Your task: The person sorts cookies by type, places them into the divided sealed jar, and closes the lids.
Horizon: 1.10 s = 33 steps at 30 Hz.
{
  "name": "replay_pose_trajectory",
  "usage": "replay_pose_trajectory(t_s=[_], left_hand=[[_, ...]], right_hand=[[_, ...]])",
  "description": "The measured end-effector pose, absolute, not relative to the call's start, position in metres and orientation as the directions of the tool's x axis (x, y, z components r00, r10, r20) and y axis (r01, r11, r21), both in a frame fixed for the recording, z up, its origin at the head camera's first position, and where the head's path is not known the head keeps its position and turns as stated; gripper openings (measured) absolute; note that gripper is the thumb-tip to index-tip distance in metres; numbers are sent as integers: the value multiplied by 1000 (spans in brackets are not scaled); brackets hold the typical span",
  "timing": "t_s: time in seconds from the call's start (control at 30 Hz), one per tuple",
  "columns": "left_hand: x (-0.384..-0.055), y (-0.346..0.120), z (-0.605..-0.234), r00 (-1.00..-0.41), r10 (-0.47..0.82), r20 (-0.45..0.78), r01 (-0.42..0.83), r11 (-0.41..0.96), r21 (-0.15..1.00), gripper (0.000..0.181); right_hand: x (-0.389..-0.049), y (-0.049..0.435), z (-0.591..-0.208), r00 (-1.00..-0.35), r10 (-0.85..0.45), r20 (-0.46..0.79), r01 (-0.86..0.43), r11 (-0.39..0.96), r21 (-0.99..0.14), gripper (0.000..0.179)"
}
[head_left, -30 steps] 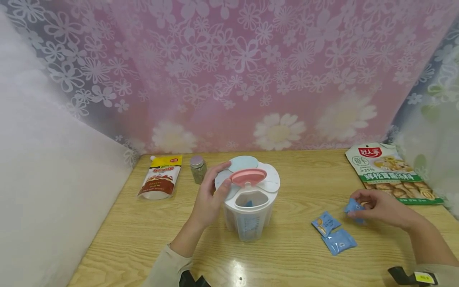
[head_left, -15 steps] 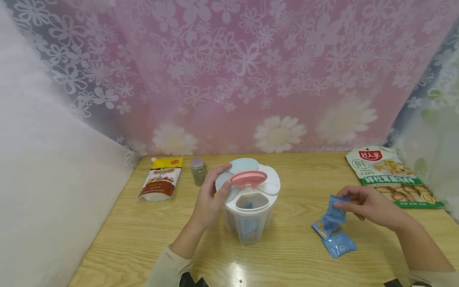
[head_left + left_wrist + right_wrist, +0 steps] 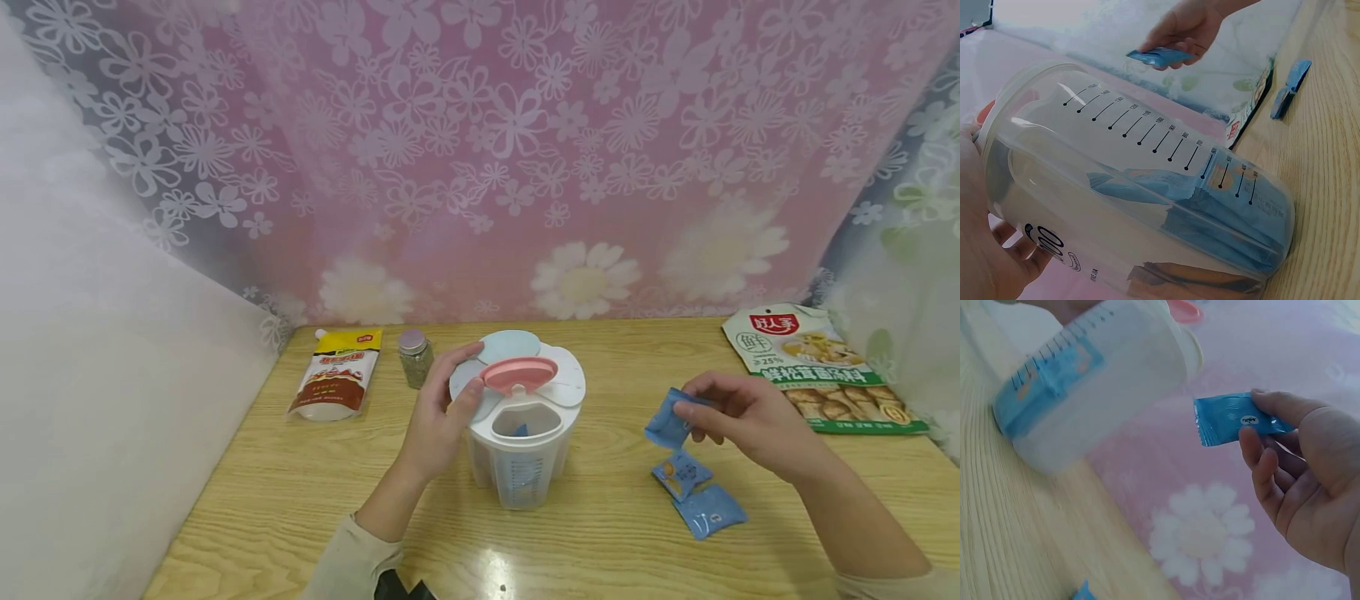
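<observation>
My left hand [image 3: 433, 429] grips the top left side of a clear divided storage container [image 3: 525, 483], thumb on its white lid. One pink flap [image 3: 520, 372] stands raised over an open compartment. Through the wall in the left wrist view, blue packets [image 3: 1222, 219] lie in one compartment and something brown [image 3: 1191, 281] in another. My right hand [image 3: 765, 429] pinches a small blue snack packet [image 3: 1225, 419] between thumb and fingers, in the air right of the container. Below it on the table lie two more blue packets, one with a picture [image 3: 682, 475] and one plain [image 3: 711, 510].
A green and white food pouch [image 3: 825, 367] lies at the back right. A small jar with a mauve lid [image 3: 415, 358] and a spouted yellow, white and brown pouch [image 3: 337, 375] are at the back left. A floral curtain [image 3: 525, 167] hangs behind the wooden table [image 3: 300, 517].
My right hand has lifted the blue packet off the table and carried it left toward the container. My left hand stays on the container.
</observation>
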<state>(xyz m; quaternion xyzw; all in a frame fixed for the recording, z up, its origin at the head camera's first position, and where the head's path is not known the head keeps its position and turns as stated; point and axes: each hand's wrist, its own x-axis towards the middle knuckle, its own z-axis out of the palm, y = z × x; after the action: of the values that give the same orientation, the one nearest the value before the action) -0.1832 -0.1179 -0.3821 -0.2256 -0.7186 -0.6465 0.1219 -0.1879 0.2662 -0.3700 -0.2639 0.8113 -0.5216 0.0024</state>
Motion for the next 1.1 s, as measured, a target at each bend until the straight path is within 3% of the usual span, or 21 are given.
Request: replay_pose_trajectory(t_s=[0.23,0.47,0.7,0.87,1.1], left_hand=[[-183,-118,-382,-869,162,467,484,86,871,43],[-183,-117,-381,-868,162,469,485,75,871,43],[-182,-119,-381,-874,149,463,478,84,874,42],[-182,-118,-381,-871,149,468,483,87,871,42],[-183,-115,-382,-862,147,484,497,63,866,43]], right_hand=[[-185,242,-354,-813,-467,347,-414,47,-909,23],[-185,225,-342,-809,-438,392,-421,-33,-907,29],[-186,196,-334,-753,-447,483,-406,-261,-876,34],[-183,173,-329,-746,-438,502,-437,-247,-865,31],[-181,152,-323,-733,-486,477,-489,-112,-865,21]])
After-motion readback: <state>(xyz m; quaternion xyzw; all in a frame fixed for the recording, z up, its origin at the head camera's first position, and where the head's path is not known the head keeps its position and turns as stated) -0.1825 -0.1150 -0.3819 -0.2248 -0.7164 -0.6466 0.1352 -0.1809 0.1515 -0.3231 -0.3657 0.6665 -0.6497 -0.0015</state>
